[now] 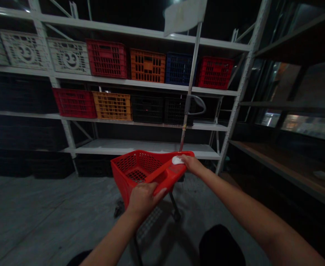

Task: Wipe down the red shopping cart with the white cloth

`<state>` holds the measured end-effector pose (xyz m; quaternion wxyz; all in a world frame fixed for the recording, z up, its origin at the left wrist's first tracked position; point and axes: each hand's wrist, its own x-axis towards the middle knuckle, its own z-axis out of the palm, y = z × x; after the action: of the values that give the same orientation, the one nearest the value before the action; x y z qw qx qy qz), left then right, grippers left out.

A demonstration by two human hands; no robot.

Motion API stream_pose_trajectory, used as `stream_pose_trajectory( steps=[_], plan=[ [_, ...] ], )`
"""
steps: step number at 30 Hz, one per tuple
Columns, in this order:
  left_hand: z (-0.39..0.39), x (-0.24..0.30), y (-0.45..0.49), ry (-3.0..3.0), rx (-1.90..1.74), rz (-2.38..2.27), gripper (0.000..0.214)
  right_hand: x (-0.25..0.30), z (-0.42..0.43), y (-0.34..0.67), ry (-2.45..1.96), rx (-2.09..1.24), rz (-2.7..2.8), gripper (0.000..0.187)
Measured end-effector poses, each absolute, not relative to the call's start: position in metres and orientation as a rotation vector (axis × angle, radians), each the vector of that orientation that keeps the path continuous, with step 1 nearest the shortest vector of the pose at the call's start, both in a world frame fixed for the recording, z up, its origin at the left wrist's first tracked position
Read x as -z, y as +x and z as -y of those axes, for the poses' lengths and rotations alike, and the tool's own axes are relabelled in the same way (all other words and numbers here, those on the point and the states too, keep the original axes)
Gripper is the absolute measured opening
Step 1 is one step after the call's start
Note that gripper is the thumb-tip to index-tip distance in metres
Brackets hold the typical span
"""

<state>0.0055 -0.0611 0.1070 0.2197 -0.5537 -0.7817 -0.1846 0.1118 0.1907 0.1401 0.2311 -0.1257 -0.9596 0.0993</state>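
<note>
In front of me stands a red plastic shopping cart [120,181] with a perforated basket, tilted in view. My left hand [142,199] is wrapped round the near left part of its rim by the handle, thumb stretched along the edge. At the far right of the handle, my right hand [189,162] presses a white cloth or tissue [177,160] against the red plastic. A metal pole [194,62] rises from the cart's right corner, with a grey loop and a pale flag-like panel [184,16] at its top. The basket's visible inside holds nothing.
White metal shelving [145,147] runs across the back, holding a red crate [107,59], an orange crate [148,65], a blue crate [179,69] and several others. Dark shelves [287,162] line the right. Grey concrete floor [40,214] lies below.
</note>
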Motion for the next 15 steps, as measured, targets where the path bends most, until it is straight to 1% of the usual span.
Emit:
stream_pose_trajectory(
  steps=[4,7,9,12,15],
  plan=[
    [0.059,-0.105,0.001,-1.503,0.515,2.162,0.049,-0.093,-0.192,0.118,-0.505,-0.386,2.210,0.040],
    [0.054,-0.104,-0.003,-1.485,0.546,2.153,0.046,-0.056,-0.145,0.106,-0.533,-0.578,1.897,0.046],
    [0.052,-0.104,-0.006,-1.498,0.575,2.136,0.046,-0.038,-0.097,0.093,-0.527,-0.661,1.834,0.049],
    [0.051,-0.106,-0.012,-1.557,0.607,2.107,0.045,-0.022,-0.033,0.076,-0.506,-0.697,1.841,0.049],
    [0.054,-0.108,-0.019,-1.609,0.656,2.079,0.044,-0.021,-0.018,0.067,-0.481,-0.707,1.837,0.048]
  ],
)
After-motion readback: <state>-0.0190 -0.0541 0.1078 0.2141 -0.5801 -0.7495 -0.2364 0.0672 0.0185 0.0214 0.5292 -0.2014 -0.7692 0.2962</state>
